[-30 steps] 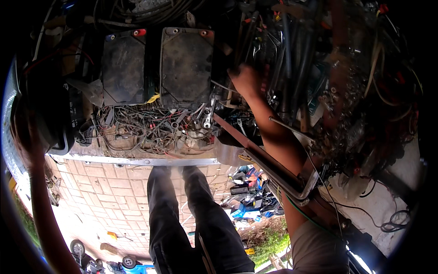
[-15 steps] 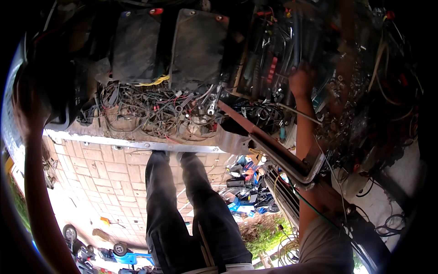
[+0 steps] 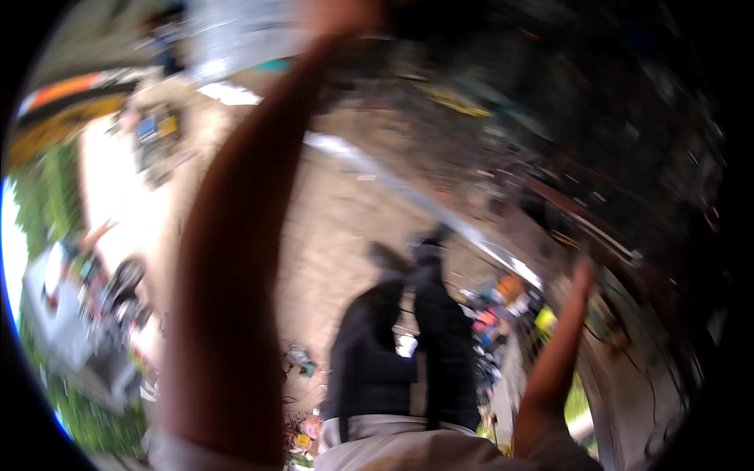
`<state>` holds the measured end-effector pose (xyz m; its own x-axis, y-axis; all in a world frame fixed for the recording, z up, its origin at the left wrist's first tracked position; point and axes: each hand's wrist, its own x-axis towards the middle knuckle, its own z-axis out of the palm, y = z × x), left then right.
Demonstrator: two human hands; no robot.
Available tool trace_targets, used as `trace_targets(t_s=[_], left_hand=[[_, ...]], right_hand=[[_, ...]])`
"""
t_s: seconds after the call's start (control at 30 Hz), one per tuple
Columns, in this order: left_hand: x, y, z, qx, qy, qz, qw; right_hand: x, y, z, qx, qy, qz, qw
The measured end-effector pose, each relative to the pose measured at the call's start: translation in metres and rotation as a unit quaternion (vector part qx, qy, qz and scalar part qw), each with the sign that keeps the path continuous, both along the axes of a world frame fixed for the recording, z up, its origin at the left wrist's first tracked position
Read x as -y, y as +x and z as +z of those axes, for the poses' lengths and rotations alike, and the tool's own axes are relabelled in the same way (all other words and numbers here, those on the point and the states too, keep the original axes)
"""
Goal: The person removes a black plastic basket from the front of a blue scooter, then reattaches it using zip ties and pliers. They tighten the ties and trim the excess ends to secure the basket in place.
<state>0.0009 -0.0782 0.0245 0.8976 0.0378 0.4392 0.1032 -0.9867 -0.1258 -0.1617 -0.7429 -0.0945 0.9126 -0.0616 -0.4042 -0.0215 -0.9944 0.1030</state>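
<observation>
The view is smeared by motion. My left hand (image 3: 338,20) is high at the top centre, beside a dark object (image 3: 408,20) and a pale silvery panel (image 3: 236,35); its fingers are too blurred to read. My right hand (image 3: 583,271) is lower right, near a rusty-brown metal bar (image 3: 573,212) at the cluttered work surface (image 3: 440,110); I cannot make out what, if anything, it holds. Yellow wires (image 3: 459,102) lie among the dark clutter.
A metal edge strip (image 3: 377,173) borders the paved floor (image 3: 330,228) around my legs. Piles of mixed items (image 3: 503,298) lie right of them. At the far left are a blurred person (image 3: 98,234), machinery (image 3: 118,314) and greenery (image 3: 55,204).
My view has swung sharply leftward and blurred. My left hand has risen from the left side to the top centre. My right hand now appears lower, near the bar.
</observation>
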Motion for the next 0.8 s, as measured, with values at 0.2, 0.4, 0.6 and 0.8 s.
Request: trace_targets(t_s=[0.2,0.4,0.6,0.8], left_hand=[[0.134,-0.073,0.010,0.122,-0.234,-0.008,0.964],[0.193,-0.444,-0.027,-0.301,-0.670,0.269,0.623],[0.157,-0.892,0.050,-0.339,-0.492,0.718,0.357],[0.208,-1.003,0.140,-0.040,-0.394,0.836,0.380]], right_hand=[[-0.040,-0.141,0.040,-0.107,0.147,-0.045,0.982],[-0.025,-0.113,0.039,-0.232,0.274,0.028,0.933],[-0.172,-0.035,0.049,-0.213,0.288,0.140,0.923],[-0.303,-0.065,0.100,-0.262,0.309,0.218,0.888]])
